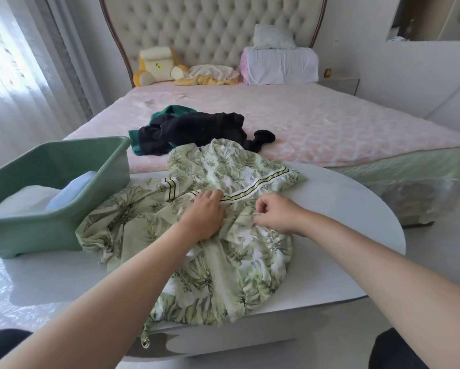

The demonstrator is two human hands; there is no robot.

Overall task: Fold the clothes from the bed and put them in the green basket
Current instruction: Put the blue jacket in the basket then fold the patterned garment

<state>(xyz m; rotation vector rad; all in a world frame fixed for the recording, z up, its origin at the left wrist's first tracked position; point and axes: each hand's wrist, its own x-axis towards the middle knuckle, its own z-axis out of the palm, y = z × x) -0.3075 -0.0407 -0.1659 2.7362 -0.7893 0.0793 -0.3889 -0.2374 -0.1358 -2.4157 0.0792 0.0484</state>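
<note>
A green-and-white leaf-print garment [239, 259] with striped trim lies crumpled across the white table [351, 214]. My left hand [205, 214] rests flat on its middle, fingers pointing at the striped band. My right hand [274, 211] pinches a fold of the same cloth just to the right. The green basket [72, 161] stands at the table's left, holding folded white and pale blue items. On the pink bed [330, 123] behind lies a heap of black clothes [197, 131] over a dark green garment [178, 110].
Pillows [279, 63] and a yellow cushion [157, 66] line the tufted headboard [210, 27]. A curtained window [13, 62] is at the left, a nightstand [340, 85] at the right. The table's edge runs close to the bed's foot.
</note>
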